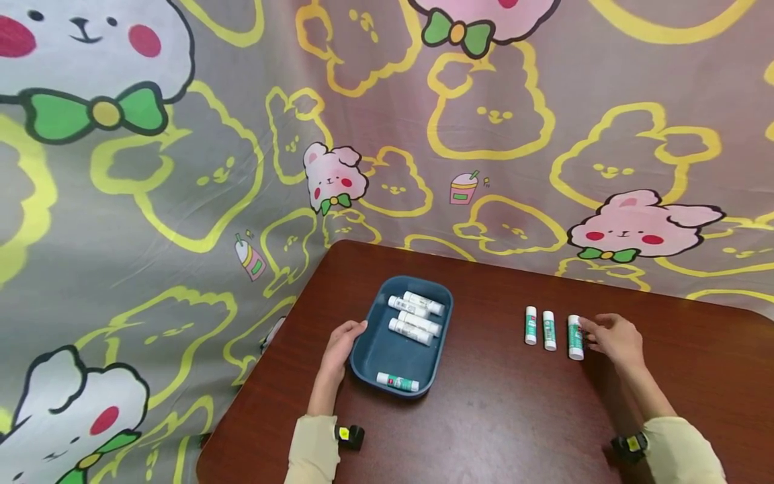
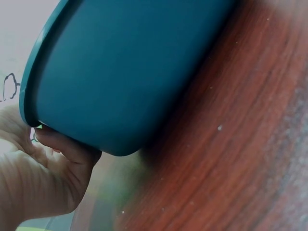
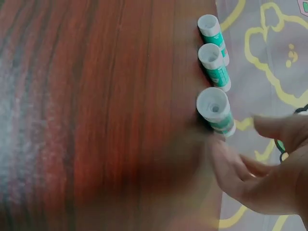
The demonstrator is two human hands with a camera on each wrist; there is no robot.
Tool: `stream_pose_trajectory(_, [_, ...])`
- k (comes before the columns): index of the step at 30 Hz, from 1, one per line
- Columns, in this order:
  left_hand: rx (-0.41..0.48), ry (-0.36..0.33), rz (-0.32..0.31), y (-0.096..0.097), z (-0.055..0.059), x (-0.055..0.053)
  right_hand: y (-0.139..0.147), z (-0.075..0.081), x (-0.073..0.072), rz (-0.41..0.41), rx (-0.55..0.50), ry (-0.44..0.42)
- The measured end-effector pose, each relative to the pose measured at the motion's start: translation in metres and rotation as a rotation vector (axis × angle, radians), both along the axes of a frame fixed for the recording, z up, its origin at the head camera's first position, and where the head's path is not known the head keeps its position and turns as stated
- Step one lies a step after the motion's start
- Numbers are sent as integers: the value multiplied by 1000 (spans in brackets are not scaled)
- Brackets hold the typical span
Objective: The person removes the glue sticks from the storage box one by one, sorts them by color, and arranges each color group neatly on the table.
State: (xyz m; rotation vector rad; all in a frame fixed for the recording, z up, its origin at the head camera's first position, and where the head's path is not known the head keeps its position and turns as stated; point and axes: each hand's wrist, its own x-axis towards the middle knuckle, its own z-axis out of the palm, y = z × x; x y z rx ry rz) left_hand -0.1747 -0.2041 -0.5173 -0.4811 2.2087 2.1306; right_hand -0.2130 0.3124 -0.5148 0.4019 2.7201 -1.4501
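At the left side of a dark blue plastic tray (image 1: 396, 363), my left hand (image 1: 340, 349) grips the rim; in the left wrist view its thumb (image 2: 67, 144) lies against the outer wall. Three white-and-green glue sticks lie side by side on the table at the right: a left one (image 1: 531, 326), a middle one (image 1: 549, 331) and a thicker right one (image 1: 576, 338). My right hand (image 1: 617, 339) is beside the thicker stick, thumb and fingers spread apart; whether a fingertip touches it I cannot tell. In the right wrist view that hand (image 3: 260, 173) is partly blurred.
Several white sticks (image 1: 414, 323) lie at the tray's far end, and a green-labelled glue stick (image 1: 397, 382) at its near end. The brown wooden table (image 1: 484, 417) meets a cartoon-printed curtain (image 1: 514, 181) at the back and left.
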Motion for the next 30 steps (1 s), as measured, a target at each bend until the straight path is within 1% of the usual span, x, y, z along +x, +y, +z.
stream_pose_trajectory(2, [2,1,5,-2,-12,-5,2,3,2,-85,-8,66])
stream_pose_trajectory(3, [3,0,-1,-2,-11,-5,3,5,2,-117,-14,89])
stream_pose_trajectory(6, [8,-7,-16,-2,-9,-4,4,13,4,-178,-48,149])
stream_pose_trajectory(8, [6,-12,-23,-1,-1,-1,1,21,6,-195,-78,172])
stream_pose_trajectory(10, [0,-12,-27,1,11,4,-6,29,8,-194,-101,199])
stream_pose_trajectory(11, [-4,-12,-28,3,17,7,-10,33,10,-184,-100,211])
stream_pose_trajectory(13, [-9,2,-30,5,26,11,-19,40,12,-154,-115,237])
stream_pose_trajectory(15, [-18,-1,-28,6,30,12,-29,46,14,-118,-112,256])
stream_pose_trajectory(17, [-23,-7,-26,5,25,10,-38,51,17,-86,-117,274])
stream_pose_trajectory(19, [-29,-24,-22,4,16,5,-48,55,20,-55,-125,281])
stream_pose_trajectory(22, [-28,-22,-14,1,0,-1,-62,59,23,-11,-132,287])
stream_pose_trajectory(24, [-28,-19,-4,-1,-7,-4,-72,61,24,18,-130,288])
stream_pose_trajectory(26, [-30,-13,3,-2,-10,-5,-81,63,24,48,-127,292])
stream_pose_trajectory(30, [-37,-5,11,-2,-10,-4,-98,66,24,104,-148,309])
